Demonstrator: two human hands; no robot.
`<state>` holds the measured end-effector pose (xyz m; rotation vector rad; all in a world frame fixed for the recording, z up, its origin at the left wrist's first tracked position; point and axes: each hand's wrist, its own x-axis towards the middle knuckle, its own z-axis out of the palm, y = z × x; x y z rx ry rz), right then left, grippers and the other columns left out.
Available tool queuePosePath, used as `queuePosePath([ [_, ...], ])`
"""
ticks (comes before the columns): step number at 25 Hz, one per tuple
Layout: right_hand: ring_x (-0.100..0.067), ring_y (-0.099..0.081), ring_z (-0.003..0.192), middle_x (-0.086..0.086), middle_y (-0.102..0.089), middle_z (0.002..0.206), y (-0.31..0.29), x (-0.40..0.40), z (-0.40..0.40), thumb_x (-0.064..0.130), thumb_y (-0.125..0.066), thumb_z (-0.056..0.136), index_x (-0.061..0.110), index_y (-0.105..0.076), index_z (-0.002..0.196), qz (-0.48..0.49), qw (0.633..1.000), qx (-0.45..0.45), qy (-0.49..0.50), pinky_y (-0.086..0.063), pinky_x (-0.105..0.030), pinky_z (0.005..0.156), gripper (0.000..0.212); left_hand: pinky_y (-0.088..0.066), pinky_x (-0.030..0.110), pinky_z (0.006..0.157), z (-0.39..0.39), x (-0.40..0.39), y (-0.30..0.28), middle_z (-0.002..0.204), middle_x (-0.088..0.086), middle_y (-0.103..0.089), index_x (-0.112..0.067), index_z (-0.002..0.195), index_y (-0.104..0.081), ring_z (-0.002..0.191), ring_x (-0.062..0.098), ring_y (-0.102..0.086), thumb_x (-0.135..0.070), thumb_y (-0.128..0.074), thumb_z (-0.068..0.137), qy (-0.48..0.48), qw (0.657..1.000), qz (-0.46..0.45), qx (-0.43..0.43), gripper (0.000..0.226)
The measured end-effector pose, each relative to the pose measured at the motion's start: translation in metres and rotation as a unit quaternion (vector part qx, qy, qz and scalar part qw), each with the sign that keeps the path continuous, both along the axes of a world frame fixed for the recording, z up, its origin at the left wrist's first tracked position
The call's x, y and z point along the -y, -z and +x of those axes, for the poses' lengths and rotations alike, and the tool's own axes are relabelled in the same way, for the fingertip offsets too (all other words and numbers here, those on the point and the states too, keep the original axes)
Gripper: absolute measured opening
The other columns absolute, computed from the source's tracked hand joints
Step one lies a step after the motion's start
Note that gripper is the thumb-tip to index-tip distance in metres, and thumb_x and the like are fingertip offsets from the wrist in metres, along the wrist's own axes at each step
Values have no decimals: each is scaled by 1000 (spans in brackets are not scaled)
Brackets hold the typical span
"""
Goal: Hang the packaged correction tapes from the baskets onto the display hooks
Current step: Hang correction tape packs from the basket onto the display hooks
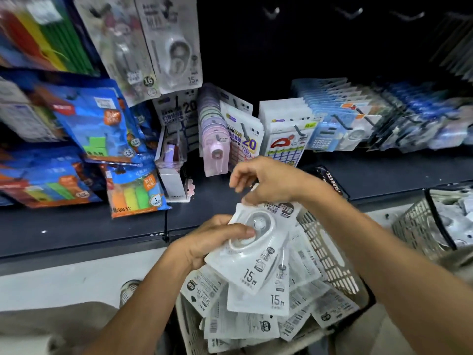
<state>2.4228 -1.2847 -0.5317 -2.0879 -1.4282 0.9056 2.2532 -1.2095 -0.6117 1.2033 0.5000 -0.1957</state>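
— What's the left hand [204,242] doing?
— It grips a correction tape pack [252,248], thumb pressed on the blister, above the basket [330,254].
— And the right hand [266,180]?
— Just past the left, fingers curled, pinching the pack's top edge.
— More packs?
— A pile [256,319] in the basket under both hands. Hooks [348,11] sit well above, hung packs [176,47] up left.

"15m" on held correction tape pack [252,254]; "20" on sticker pack [245,142].

The dark shelf [76,234] carries leaning blue packets [138,193] and perhaps a white box [172,183].
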Motion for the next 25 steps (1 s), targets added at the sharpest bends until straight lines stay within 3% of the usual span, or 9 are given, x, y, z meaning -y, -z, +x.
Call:
queuePosePath([
  [2, -11, -65, 99, 10, -69, 108, 9, 22, -12, 12, -75, 87, 22, -67, 108, 194, 947, 28, 256, -53, -35, 94, 24, -58, 25, 55, 0, -7, -2, 73, 6, -77, -14, 79, -78, 60, 17, -73, -34, -83, 48, -90, 996, -15, 9, 37],
  [4, 1, -64, 92, 20, -69, 101, 15, 47, -36, 29, -72, 93, 30, -66, 105, 279, 864, -102, 406, -54, -21, 82, 14, -61, 31, 58, 0, -18, -7, 77, 11, -76, -9, 89, -73, 62, 22, -73, -27, -85, 52, -177, 983, -55, 18, 43],
  [6, 11, -63, 83, 23, -71, 94, 18, 63, -62, 47, -73, 87, 34, -69, 96, 235, 875, -224, 359, -48, -10, 69, 17, -61, 32, 56, 0, -26, -14, 79, 13, -75, -6, 96, -69, 63, 24, -72, -22, -86, 55, -237, 968, -75, 35, 47],
  [8, 12, -64, 81, 22, -73, 97, 16, 64, -78, 59, -76, 70, 34, -69, 96, 195, 886, -279, 315, -47, -12, 68, 37, -60, 32, 54, 1, -28, -25, 80, 12, -77, -6, 98, -71, 65, 23, -74, -21, -86, 56, -272, 958, -69, 59, 47],
  [11, 0, -70, 100, 13, -73, 111, 4, 46, -82, 50, -86, 62, 34, -67, 112, 242, 875, -284, 309, -54, -16, 74, 55, -62, 35, 64, 4, -25, -45, 101, 14, -79, -12, 107, -73, 84, 27, -78, -26, -91, 58, -288, 950, -35, 118, 54],
  [15, -12, -75, 90, 4, -79, 99, -20, 24, -76, 13, -81, 82, 28, -76, 99, 308, 829, -332, 328, -55, -15, 67, 23, -62, 31, 70, 5, -38, -97, 104, 7, -80, -20, 105, -76, 92, 25, -78, -38, -94, 51, -279, 942, 93, 159, 61],
  [18, -11, -73, 96, 2, -78, 102, -37, 9, -78, 34, -78, 87, 32, -74, 99, 327, 839, -347, 261, -54, -15, 76, 12, -62, 25, 71, -5, -58, -138, 102, -1, -80, -29, 102, -76, 91, 19, -78, -47, -97, 48, -247, 929, 203, 187, 60],
  [20, -2, -72, 87, 7, -78, 93, -46, -4, -83, 54, -81, 75, 36, -73, 92, 339, 849, -319, 250, -52, -10, 71, 26, -62, 27, 74, -13, -68, -157, 102, -3, -80, -35, 98, -75, 91, 17, -78, -51, -96, 51, -235, 920, 247, 193, 54],
  [25, -20, -73, 75, -11, -78, 86, -69, -34, -77, 35, -81, 67, 26, -69, 75, 362, 811, -394, 236, -59, -24, 62, 16, -64, 39, 73, -30, -83, -171, 101, 4, -81, -31, 94, -79, 90, 25, -78, -62, -87, 55, -294, 929, 148, 168, 51],
])
